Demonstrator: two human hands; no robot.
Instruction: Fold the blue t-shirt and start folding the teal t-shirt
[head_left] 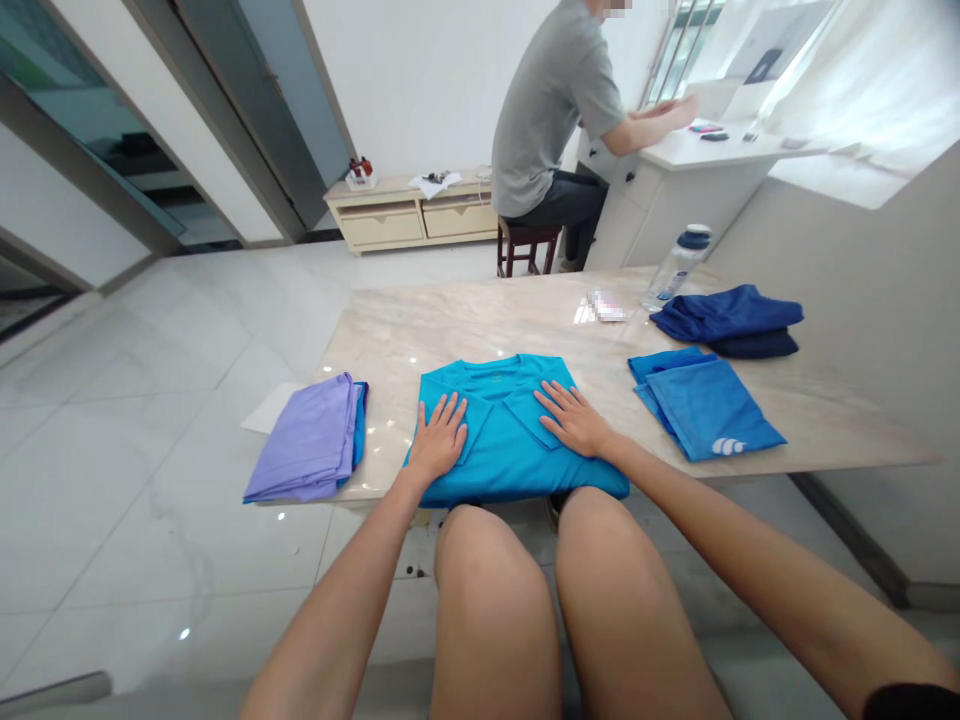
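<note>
A bright blue T-shirt [499,455] lies partly folded at the front of the marble-patterned table [495,315], its neckline at the far side and its sleeves turned inward. My left hand [439,437] rests flat on the shirt's left part, fingers spread. On its right part my right hand [576,418] lies flat too, fingers apart. The shirt's near edge reaches the table's front edge, just above my knees. Left of it sits a folded lavender garment [307,440] on top of darker blue cloth. To the right is a folded blue garment [709,400] with a white logo.
Dark blue clothing [731,318] is heaped at the back right, beside a clear water bottle [679,265] with a blue cap. A person in a grey shirt [551,110] sits on a stool at a white desk [675,160]. A low cabinet [416,215] stands against the wall.
</note>
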